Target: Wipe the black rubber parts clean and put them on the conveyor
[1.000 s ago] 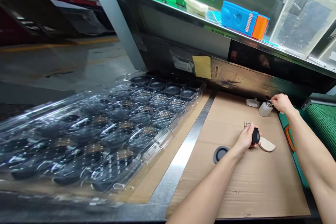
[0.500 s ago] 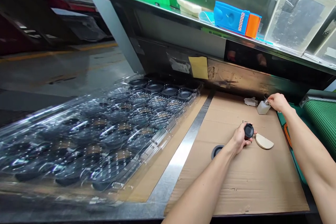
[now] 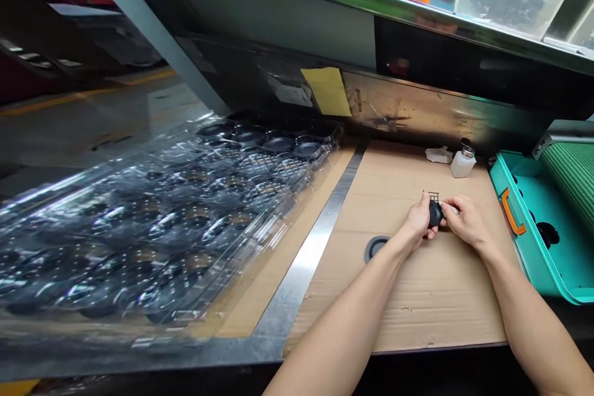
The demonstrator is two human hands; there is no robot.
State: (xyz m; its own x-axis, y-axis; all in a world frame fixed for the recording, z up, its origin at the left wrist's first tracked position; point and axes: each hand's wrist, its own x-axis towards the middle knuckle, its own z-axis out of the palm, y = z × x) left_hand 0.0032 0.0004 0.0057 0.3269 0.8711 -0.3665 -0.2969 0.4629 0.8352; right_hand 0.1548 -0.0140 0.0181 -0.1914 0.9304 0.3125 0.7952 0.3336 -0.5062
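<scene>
My left hand (image 3: 419, 220) is closed around a small black round plastic part (image 3: 435, 214) and holds it above the cardboard sheet. Close against its right side is my right hand (image 3: 468, 221), fingers pinched together at the part's edge. Something pale shows between those fingers, too small to make out. A larger dark grey ring-like disc (image 3: 374, 246) lies on the cardboard, partly covered by my left forearm. Farther back stands a small white bottle (image 3: 463, 163) with a metal top, beside a crumpled whitish piece (image 3: 439, 154).
Clear plastic trays (image 3: 153, 223) with black round parts fill the left side. A metal strip (image 3: 310, 272) runs beside the cardboard (image 3: 436, 297). At right are a teal bin (image 3: 533, 260) with an orange handle and a green conveyor belt (image 3: 573, 179). A shelf edge overhangs the back.
My right hand has left the bottle and come down to the black part in my left hand. The half-round pale pad is no longer visible on the cardboard. The view has tilted down.
</scene>
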